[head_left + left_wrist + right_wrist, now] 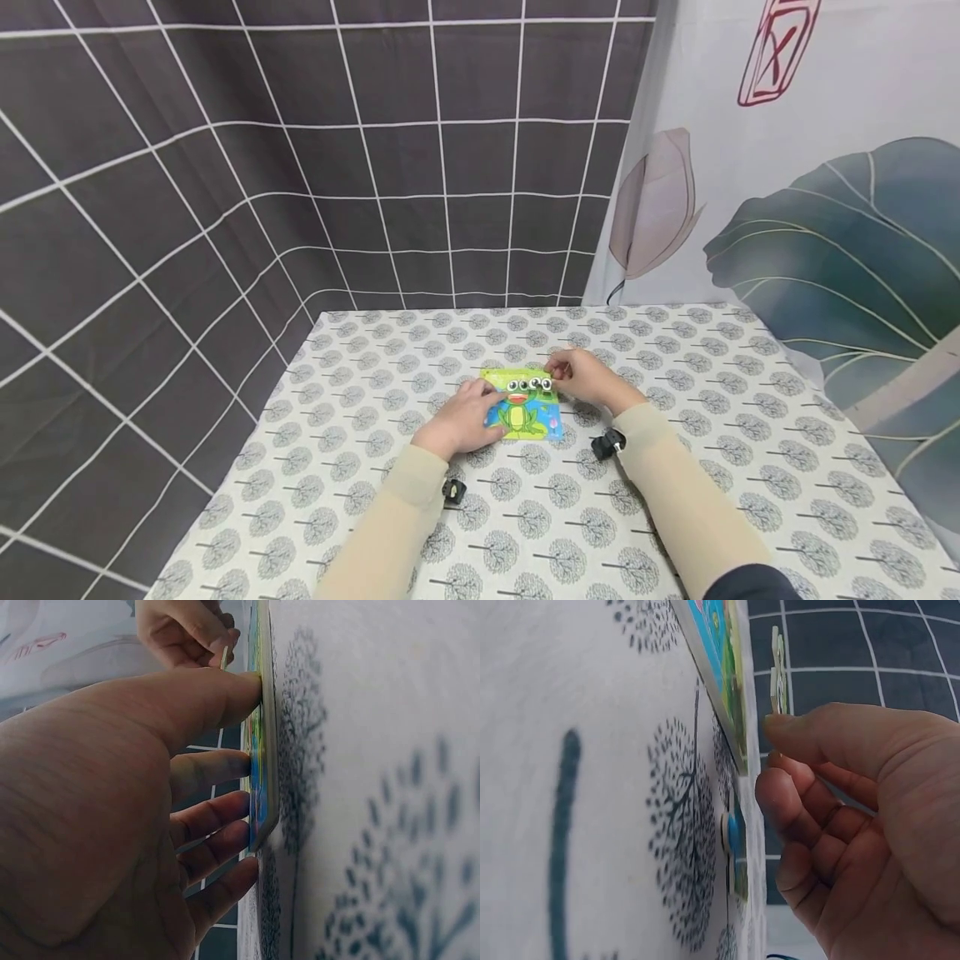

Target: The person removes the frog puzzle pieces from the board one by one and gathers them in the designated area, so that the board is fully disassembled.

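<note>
A frog picture puzzle board (517, 423), green and blue, lies flat on the table. My left hand (467, 417) rests on its left side, with the thumb and extended fingers (214, 814) touching the board's face in the left wrist view. Over the board's upper right, my right hand (588, 379) pinches a thin puzzle piece (777, 671) between thumb and forefinger. That piece carries printed round eyes (541, 384) and stands raised off the board. In the right wrist view the right hand's (855, 802) other fingers are curled.
The table (420, 358) has a white cloth with grey tree prints. Another small piece (737, 859) lies beyond the board in the right wrist view. A dark gridded curtain (450, 167) and a leaf-printed curtain (675, 67) hang behind. Black wrist cameras (606, 445) sit on both wrists.
</note>
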The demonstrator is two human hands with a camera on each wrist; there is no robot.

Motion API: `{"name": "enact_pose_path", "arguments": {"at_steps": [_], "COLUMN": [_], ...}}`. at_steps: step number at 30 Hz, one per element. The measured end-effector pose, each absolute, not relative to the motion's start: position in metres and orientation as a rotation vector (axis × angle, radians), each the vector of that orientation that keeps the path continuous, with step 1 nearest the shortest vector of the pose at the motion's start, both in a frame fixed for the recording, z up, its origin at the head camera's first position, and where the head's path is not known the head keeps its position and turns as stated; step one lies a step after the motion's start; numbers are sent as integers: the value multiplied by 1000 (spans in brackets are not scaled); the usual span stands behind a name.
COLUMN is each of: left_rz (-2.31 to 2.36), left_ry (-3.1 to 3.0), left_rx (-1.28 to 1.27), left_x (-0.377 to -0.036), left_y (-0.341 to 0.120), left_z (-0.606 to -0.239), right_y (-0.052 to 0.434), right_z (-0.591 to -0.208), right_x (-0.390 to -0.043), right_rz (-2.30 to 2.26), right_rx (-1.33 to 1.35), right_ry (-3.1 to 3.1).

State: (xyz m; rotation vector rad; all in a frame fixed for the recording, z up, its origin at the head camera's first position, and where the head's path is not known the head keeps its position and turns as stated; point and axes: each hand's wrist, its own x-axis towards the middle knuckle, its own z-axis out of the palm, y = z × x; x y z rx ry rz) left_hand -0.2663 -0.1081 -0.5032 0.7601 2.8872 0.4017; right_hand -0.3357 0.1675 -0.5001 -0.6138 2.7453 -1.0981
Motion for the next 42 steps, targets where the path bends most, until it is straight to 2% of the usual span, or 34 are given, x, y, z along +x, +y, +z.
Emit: {"name": "enact_pose_path", "arguments": {"at_steps": [31,42], "left_rz": [479,483], "left_ry": [2861,2865], "left_rx": [761,762], "left_x": [-266,-267], "left_y": [-110,-110], "left_z": [-504,-506], "right_y": [259,276], "right_z": [-494,-498], "right_x": [-324,-325], "right_rz": [-1106,-1119], "right_rx": [-351,-315], "right_ry": [2734,2700]}}
